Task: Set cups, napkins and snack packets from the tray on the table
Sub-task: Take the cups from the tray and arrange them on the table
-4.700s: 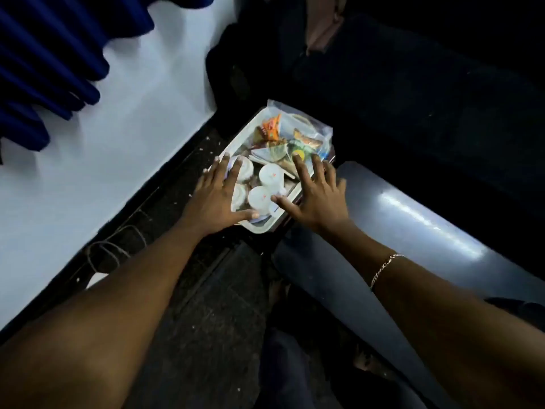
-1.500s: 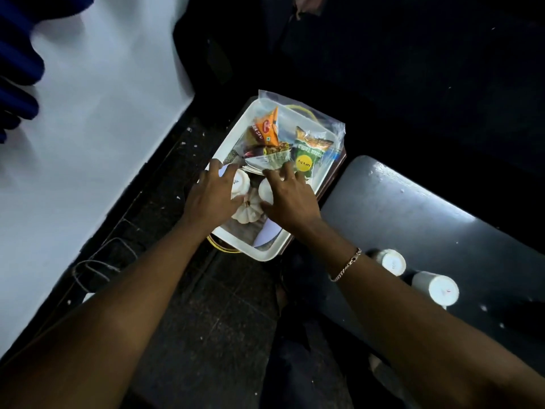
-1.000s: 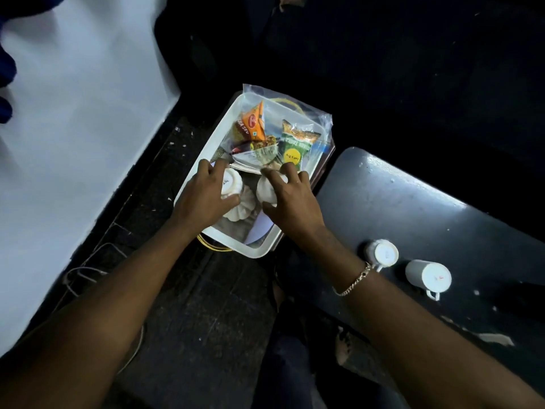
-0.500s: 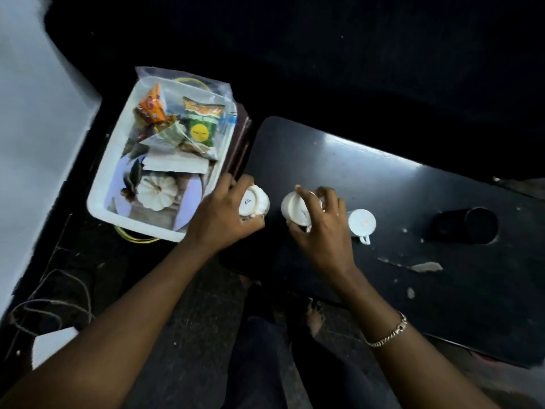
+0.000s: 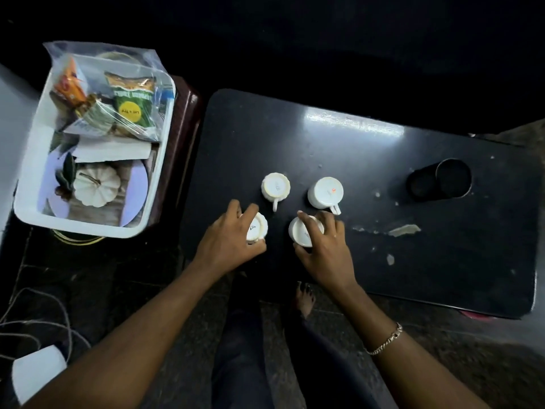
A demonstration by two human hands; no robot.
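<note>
Two white cups stand upside down on the black table (image 5: 368,149): one (image 5: 275,187) at the left, one (image 5: 325,192) to its right. Nearer me, my left hand (image 5: 228,243) grips a third upturned white cup (image 5: 258,227) against the tabletop. My right hand (image 5: 326,249) grips a fourth white cup (image 5: 302,233) beside it. The white tray (image 5: 156,172) sits left of the table. It holds a clear bag of snack packets (image 5: 129,98), a folded white napkin (image 5: 112,150) and a small white pumpkin (image 5: 95,185).
A black cylindrical holder (image 5: 441,180) lies on its side at the table's right. Paint chips mark the tabletop near its front. The tray rests on a dark red stool (image 5: 184,119). Cables and a white adapter (image 5: 38,370) lie on the floor at lower left.
Both hands carried a cup each from the tray over to the table and lowered them in front of the two cups standing there. The view swung right.
</note>
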